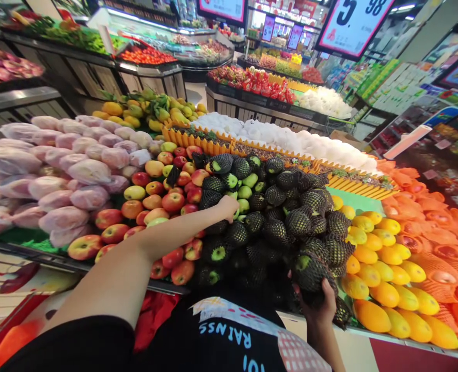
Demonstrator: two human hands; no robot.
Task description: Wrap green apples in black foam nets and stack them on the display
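My left hand (pixel 229 207) reaches into the middle of a fruit heap, its fingers curled around a small green fruit (pixel 236 212) that they mostly cover. Bare green fruits (pixel 245 192) lie just beyond it, among many green fruits in black foam nets (pixel 277 231). At the heap's front right, my right hand (pixel 321 302) holds a larger green fruit in a black foam net (pixel 310 269), with the thumb on its right side and the fingers partly hidden underneath. Red and yellow apples (pixel 173 201) lie under and left of my left forearm.
Bagged pinkish fruits (pixel 89 169) fill the left side. Yellow mangoes (pixel 383 258) and orange-netted fruits (pixel 441 243) lie on the right. A yellow picket divider (pixel 198 143) runs behind the heap, before white-wrapped fruits (pixel 259 129). A shopping cart (pixel 4 320) stands at lower left.
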